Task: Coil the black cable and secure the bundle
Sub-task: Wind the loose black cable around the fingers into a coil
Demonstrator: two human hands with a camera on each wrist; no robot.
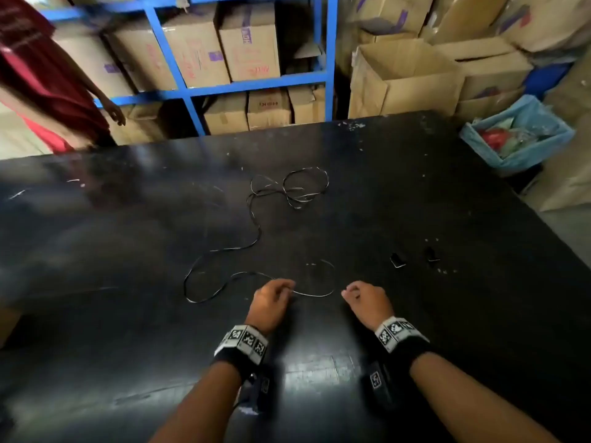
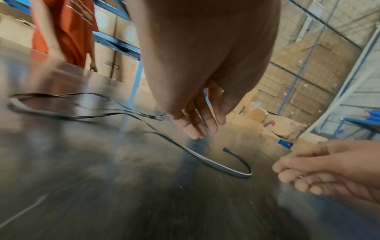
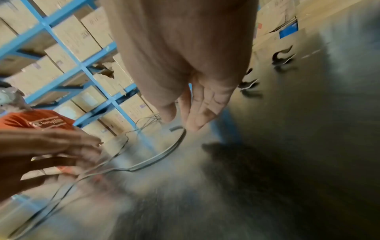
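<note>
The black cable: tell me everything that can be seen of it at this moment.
The black cable is thin, flat-looking and glossy, lying uncoiled on the dark table. Its far part sits in a loose tangle of loops; from there it snakes toward the person and curves in a hook to a cut free end. The left hand is at the strand just before that hook; actual grip is unclear. The right hand hovers beside it, not touching.

Both my forearms reach forward, side by side, each with a black band at the wrist. My left hand point(image 1: 271, 298) is low, palm down, fingers loosely bent and pointing downward. My right hand point(image 1: 367, 300) is near it, apart, also with relaxed fingers and holding nothing.
</note>
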